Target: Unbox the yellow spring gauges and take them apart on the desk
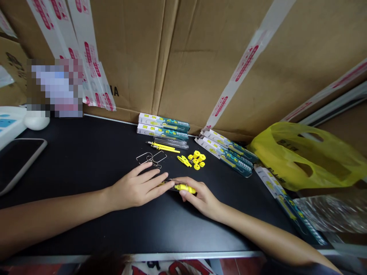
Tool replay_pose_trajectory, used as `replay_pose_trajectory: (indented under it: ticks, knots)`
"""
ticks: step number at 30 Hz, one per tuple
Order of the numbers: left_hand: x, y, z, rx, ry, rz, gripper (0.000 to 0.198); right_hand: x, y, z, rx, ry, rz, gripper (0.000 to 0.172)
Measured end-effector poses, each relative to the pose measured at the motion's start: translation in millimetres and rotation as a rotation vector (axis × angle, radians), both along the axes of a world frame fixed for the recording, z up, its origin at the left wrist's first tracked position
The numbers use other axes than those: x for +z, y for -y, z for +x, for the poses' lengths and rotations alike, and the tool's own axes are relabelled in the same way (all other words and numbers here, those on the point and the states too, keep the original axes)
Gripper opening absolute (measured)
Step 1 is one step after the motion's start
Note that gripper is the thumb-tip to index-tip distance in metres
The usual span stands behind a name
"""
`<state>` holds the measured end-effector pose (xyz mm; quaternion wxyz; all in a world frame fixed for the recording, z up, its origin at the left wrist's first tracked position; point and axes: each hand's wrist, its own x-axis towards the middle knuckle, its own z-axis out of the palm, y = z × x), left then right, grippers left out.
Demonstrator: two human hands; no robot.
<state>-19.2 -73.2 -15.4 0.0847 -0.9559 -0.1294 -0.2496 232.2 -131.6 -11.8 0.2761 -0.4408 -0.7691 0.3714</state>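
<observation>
My left hand (137, 187) lies on the black table (86, 160), fingers stretched out, its fingertips resting on a small yellow tool (183, 187). My right hand (200, 196) pinches that same yellow tool from the other side. Just beyond the hands lie bent wire clips (151, 158), small yellow rings (197, 159) and a long yellow tool in a clear tube (166, 146).
Two boxed packs (163, 126) lie at the cardboard wall, more boxed packs (226, 151) to their right and at the right edge (286, 198). A yellow plastic bag (309, 156) sits far right. A phone (17, 160) lies at the left.
</observation>
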Motion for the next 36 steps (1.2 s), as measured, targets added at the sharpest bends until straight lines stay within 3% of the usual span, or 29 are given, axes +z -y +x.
replay_pose_trajectory:
  ticks: [4,10,13,17,25,29,36]
  knots:
    - [1.6,0,3,-0.041,-0.083,0.059,0.043,-3.2,0,-2,-0.005,0.027,-0.014,0.033]
    - [-3.1,0,4,0.136,-0.206,0.073,0.041,-3.8,0,1,0.059,0.059,0.062,0.035]
    - [-4.2,-2,5,0.162,-0.181,0.07,0.032,-3.2,0,2,0.074,0.074,0.094,0.034]
    - [-4.4,-4,4,0.156,-0.119,0.077,0.026,-5.1,-1,5,0.066,0.138,0.225,0.03]
    - [-8.2,-2,4,0.162,-0.177,0.131,0.032,-12.0,-12,10,0.142,0.334,0.544,0.041]
    - [-8.4,-1,4,0.168,-0.203,0.134,0.032,-12.5,-15,12,0.188,0.42,0.588,0.044]
    - [-7.0,-2,3,0.173,-0.201,0.164,0.032,-14.7,-18,12,0.146,0.457,0.617,0.048]
